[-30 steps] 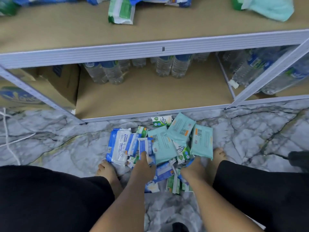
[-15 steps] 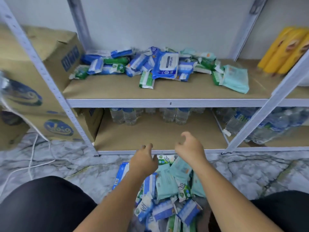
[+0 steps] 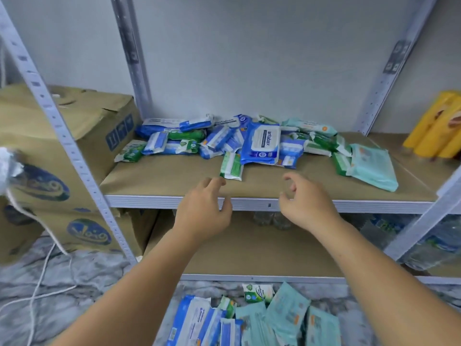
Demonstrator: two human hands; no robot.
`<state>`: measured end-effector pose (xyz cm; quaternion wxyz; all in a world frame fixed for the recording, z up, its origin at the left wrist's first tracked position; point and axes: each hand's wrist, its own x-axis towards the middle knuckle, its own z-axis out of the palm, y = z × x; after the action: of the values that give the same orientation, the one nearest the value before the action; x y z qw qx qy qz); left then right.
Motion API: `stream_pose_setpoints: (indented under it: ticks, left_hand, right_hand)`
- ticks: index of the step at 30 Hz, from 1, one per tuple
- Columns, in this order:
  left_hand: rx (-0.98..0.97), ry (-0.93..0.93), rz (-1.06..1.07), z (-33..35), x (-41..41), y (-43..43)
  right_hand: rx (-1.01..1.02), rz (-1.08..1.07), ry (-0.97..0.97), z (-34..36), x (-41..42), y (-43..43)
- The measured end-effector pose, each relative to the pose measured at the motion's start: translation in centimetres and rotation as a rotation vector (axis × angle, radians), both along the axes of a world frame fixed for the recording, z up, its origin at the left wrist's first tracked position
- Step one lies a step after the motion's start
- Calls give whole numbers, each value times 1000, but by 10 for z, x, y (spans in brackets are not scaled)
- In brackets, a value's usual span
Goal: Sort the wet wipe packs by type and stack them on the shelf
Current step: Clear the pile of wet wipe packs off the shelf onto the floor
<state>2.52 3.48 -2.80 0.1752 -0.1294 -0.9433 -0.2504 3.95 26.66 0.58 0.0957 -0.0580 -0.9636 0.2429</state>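
A jumbled heap of wet wipe packs lies at the back of the middle shelf (image 3: 174, 178): a large blue pack (image 3: 262, 143) on top, small blue packs (image 3: 157, 144), green packs (image 3: 231, 166) and a teal pack (image 3: 373, 167) at the right. A second pile of packs (image 3: 252, 318) lies on the floor below. My left hand (image 3: 203, 212) and my right hand (image 3: 305, 206) hover at the shelf's front edge with fingers loosely curled, holding nothing. The left fingertips are just short of the green pack.
Cardboard boxes (image 3: 82, 136) stand left of the metal upright (image 3: 67, 146). Yellow packages (image 3: 439, 128) sit on the shelf at the far right. Water bottles (image 3: 272, 219) fill the lower shelf. A white cord (image 3: 40, 278) trails over the marble floor.
Both hands rose from the floor pile up to the middle shelf's front edge, and my view tilted upward with them. Neither hand took hold of a pack.
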Motion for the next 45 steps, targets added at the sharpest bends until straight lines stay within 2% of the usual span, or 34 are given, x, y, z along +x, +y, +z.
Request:
stream_pose_setpoints:
  ticks: [4, 10, 14, 21, 28, 33, 38, 45]
  left_hand:
    - [-26, 45, 37, -9, -45, 14]
    - [41, -90, 29, -14, -100, 40]
    - [-2, -116, 70, -17, -109, 51]
    - [81, -46, 108, -19, -110, 55]
    - [86, -71, 145, -9, -103, 46]
    - [-202, -202, 349, 1, -100, 44]
    - [-138, -194, 353, 11, -100, 37]
    - [-30, -111, 371, 14, -99, 33]
  right_hand:
    - [57, -37, 30, -12, -46, 15]
    - [235, -39, -56, -16, -98, 33]
    - [322, -48, -75, -18, -118, 41]
    - [474, -48, -93, -17, -116, 42]
    - [507, -141, -116, -5, -99, 48]
    - [417, -98, -133, 2, -89, 54]
    - [326, -93, -358, 13, -85, 56]
    - [320, -198, -273, 9, -79, 48]
